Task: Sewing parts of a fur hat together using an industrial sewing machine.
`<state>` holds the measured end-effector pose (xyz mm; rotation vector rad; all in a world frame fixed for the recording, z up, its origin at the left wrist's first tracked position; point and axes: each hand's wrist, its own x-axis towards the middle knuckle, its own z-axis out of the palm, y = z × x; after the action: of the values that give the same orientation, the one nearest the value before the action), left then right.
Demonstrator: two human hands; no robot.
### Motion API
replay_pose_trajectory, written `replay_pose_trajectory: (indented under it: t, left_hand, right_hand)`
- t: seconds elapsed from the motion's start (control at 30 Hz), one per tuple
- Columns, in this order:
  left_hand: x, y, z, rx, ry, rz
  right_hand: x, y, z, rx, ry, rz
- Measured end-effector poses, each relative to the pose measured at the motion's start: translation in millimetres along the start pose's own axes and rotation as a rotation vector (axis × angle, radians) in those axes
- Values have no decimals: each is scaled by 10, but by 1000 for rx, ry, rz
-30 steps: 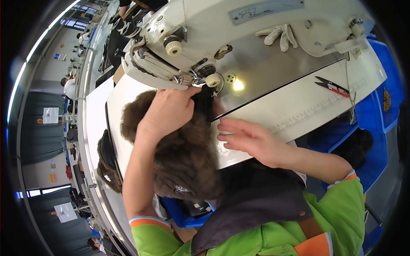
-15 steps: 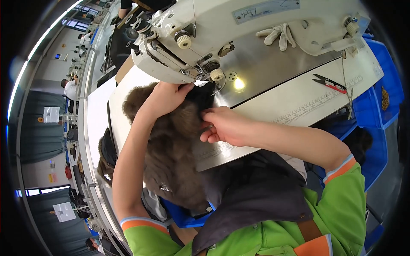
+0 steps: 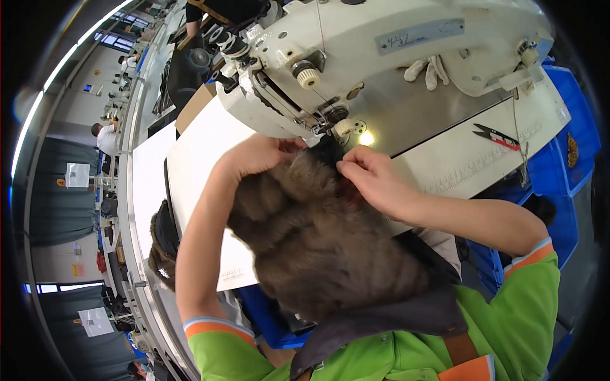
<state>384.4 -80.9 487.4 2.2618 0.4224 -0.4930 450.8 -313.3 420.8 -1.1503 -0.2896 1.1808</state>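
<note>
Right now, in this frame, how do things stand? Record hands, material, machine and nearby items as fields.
Left hand: on the brown fur piece, fingertips partly hidden
Right hand: thumb and forefinger together beside black fabric; grip unclear
Material: fur draped over the table's near edge
Machine: white sewing machine, work light lit
Nearby: red-and-black thread snips on the table; white glove behind the machine arm

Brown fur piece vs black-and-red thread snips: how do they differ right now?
The brown fur piece is large, soft and rumpled; the black-and-red thread snips are small and slim. The left hand touches the fur piece; the snips lie untouched. The fur piece overhangs the white sewing table; the snips don't. Both rest on that table.
</note>
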Motion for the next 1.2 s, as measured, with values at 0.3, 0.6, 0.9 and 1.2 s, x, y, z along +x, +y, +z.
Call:
replay_pose_trajectory:
  t: [0.3,0.6,0.9,1.2]
  left_hand:
    - [-125,-17,248,-210,229,-36]
    - [-93,-13,146,-415,196,-80]
    - [-113,30,-87,-137,-29,-99]
    - [-153,112,-18,-109,138,-10]
  right_hand:
    - [69,-6,85,110,70,12]
    - [211,-202,-100,99,-62,215]
    - [286,-309,-39,-195,-154,212]
    - [205,79,-103,-600,-221,-771]
